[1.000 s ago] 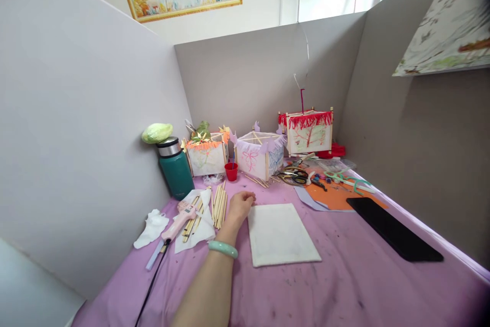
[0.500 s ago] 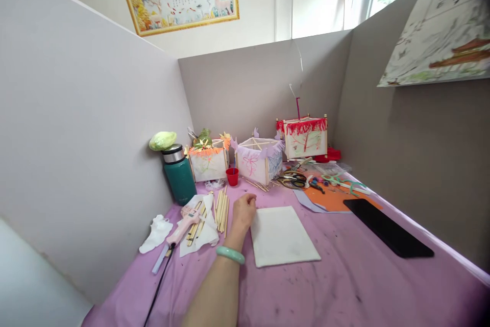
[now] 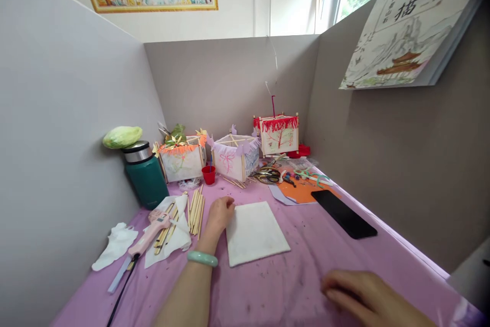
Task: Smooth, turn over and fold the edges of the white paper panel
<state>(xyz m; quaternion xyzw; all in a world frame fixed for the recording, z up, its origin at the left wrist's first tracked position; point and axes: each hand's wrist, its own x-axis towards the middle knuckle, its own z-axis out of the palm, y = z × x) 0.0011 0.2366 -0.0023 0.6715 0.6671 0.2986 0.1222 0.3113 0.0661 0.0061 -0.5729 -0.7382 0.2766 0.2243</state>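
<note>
My left hand (image 3: 221,213), with a pale green bangle on the wrist, rests at the upper left corner of a white square sheet (image 3: 255,235). Its fingers are curled together, and whatever they may hold is too small to make out. My right hand (image 3: 360,291) is low at the right, over the purple cloth, slightly blurred. Its fingers are bent and partly hidden, so I cannot see whether something is in them. Left of my left hand lie thin wooden sticks (image 3: 196,212) and a pink glue gun (image 3: 153,230) on white paper.
Behind stand decorated paper lanterns (image 3: 229,158), a red cup (image 3: 209,174) and a green bottle (image 3: 147,179). At the right are scissors (image 3: 268,175), orange paper (image 3: 302,192) and a black flat object (image 3: 342,214). Grey partitions (image 3: 229,82) enclose the purple cloth (image 3: 268,291).
My right hand has come into view at the lower right. The whole scene has shifted left as the camera turned right. My left hand keeps its place at the sheet's corner.
</note>
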